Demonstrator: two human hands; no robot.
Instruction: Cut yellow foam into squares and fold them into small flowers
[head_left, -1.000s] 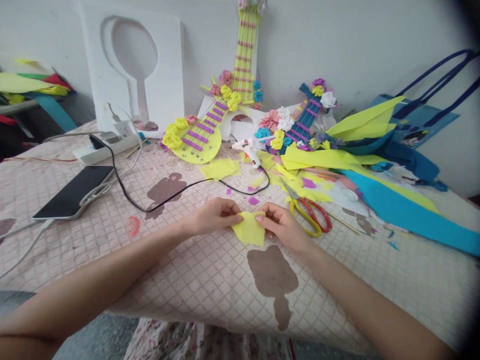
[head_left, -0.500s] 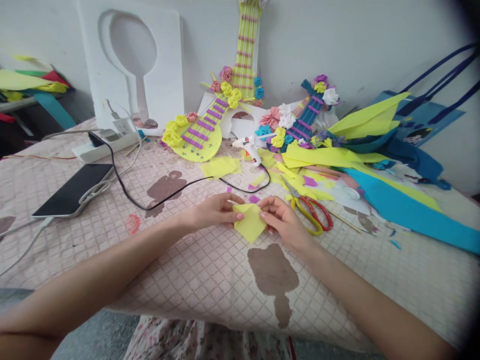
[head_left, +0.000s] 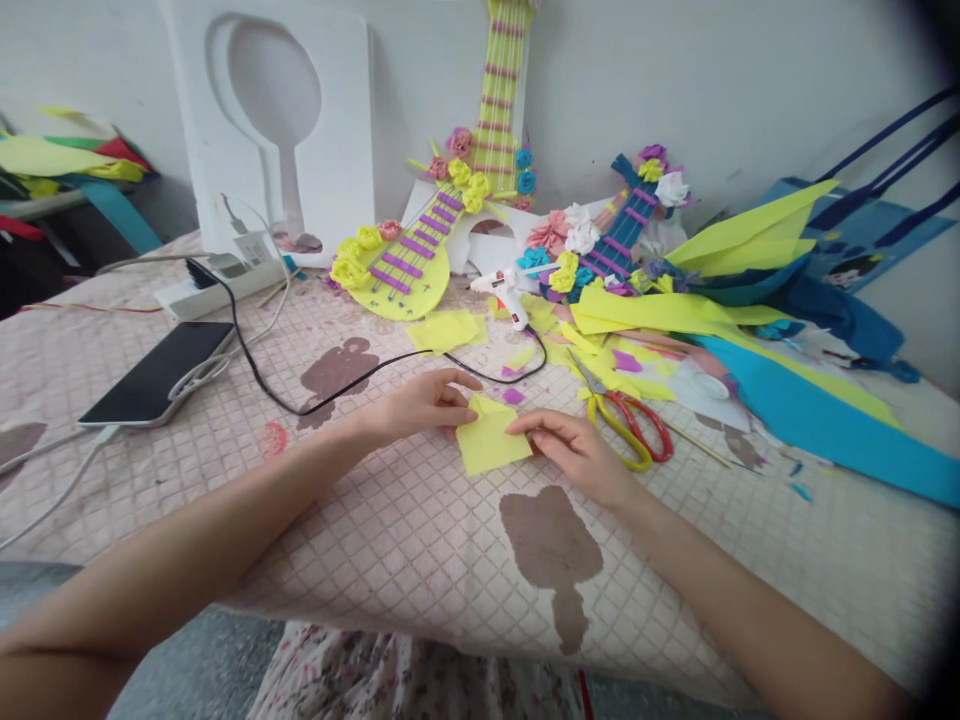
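Note:
A small square of yellow crepe paper (head_left: 491,438) is held between my two hands, just above the quilted tablecloth. My left hand (head_left: 427,407) pinches its upper left edge between thumb and fingers. My right hand (head_left: 574,447) pinches the right edge. Beyond my hands lie more yellow paper squares (head_left: 444,330) and a white glue gun (head_left: 506,297) with its black cord. Scissors (head_left: 630,425) with red and yellow handles rest to the right of my right hand.
A yellow paper-flowered guitar (head_left: 412,268) and a blue one (head_left: 619,235) lean at the back. A phone (head_left: 159,375) and a power strip (head_left: 217,288) lie left. Blue crepe paper (head_left: 825,420) spreads right. A white foam board (head_left: 341,130) stands against the wall.
The yellow paper has turned from a point-down position to a flat lower edge. My right hand has shifted slightly down along its side. The whole view has moved a little.

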